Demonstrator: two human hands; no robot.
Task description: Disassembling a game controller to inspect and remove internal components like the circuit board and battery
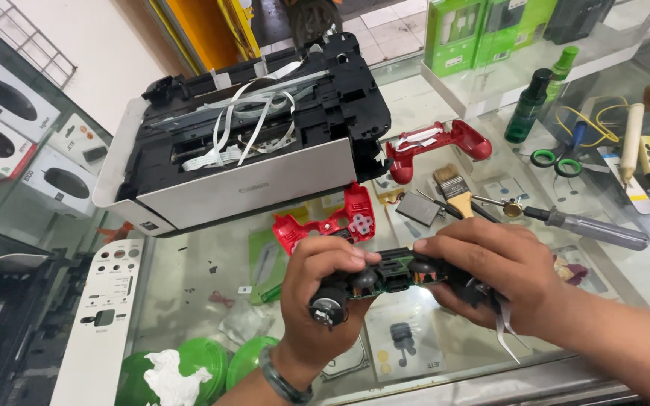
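Holding a stripped game controller board [396, 276] between them, both hands hover just above the glass surface [189, 278]. The left hand [317, 289] has its grip closed around the board's left end, thumb laid across the top beside a black thumbstick module [329, 308] that points toward the camera. The right hand [494, 274] has its grip closed over the right end, fingers curled on top, with a pale ribbon cable [507, 331] hanging down below it. A dark green bangle [283, 380] sits on the left wrist.

Just behind the board lies a red controller shell half [332, 225], inner side up, on the surface. The other red shell half [434, 146] rests farther back, near the right front corner of an opened printer [250, 135] whose white flat cables loop over its black insides. To the right of the shells lie a small paintbrush [453, 189], a screwdriver [592, 228] with a clear handle, green-handled scissors [558, 154] and two green spray bottles [532, 105]. A white panel [103, 316] with round cut-outs lies at the left, and green round lids [212, 361] sit under the glass, one with crumpled white tissue [171, 376] on it.
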